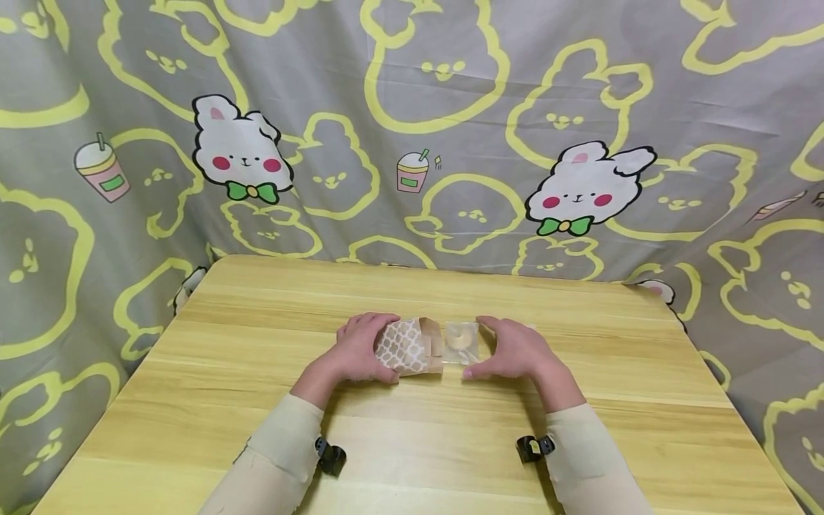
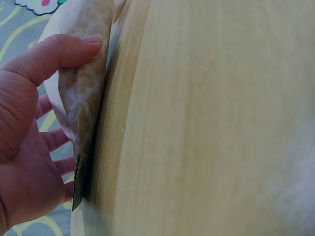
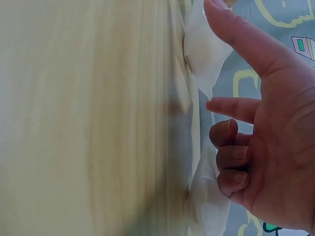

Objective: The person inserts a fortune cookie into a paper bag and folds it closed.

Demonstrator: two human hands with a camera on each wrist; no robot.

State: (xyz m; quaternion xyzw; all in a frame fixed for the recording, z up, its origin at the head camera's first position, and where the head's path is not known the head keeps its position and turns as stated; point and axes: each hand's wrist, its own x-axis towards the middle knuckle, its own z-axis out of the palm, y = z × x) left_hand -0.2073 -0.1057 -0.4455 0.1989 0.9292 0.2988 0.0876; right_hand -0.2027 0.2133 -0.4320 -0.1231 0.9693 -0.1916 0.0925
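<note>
A small paper bag (image 1: 402,348), tan with a white lattice pattern, lies on its side with its mouth facing right. My left hand (image 1: 362,348) holds it, thumb on the near edge and fingers along the far side. Just right of the mouth is a clear plastic packet (image 1: 461,350) with a pale ring-shaped piece (image 1: 460,337) inside. My right hand (image 1: 511,349) holds this packet between thumb and index finger at its near and far edges. In the right wrist view the other fingers (image 3: 232,156) are curled in.
Past my right hand, a second translucent packet (image 3: 209,196) shows in the right wrist view, mostly hidden from the head camera. All this is on a wooden table (image 1: 412,443). A grey patterned curtain (image 1: 450,164) hangs along the table's back and sides.
</note>
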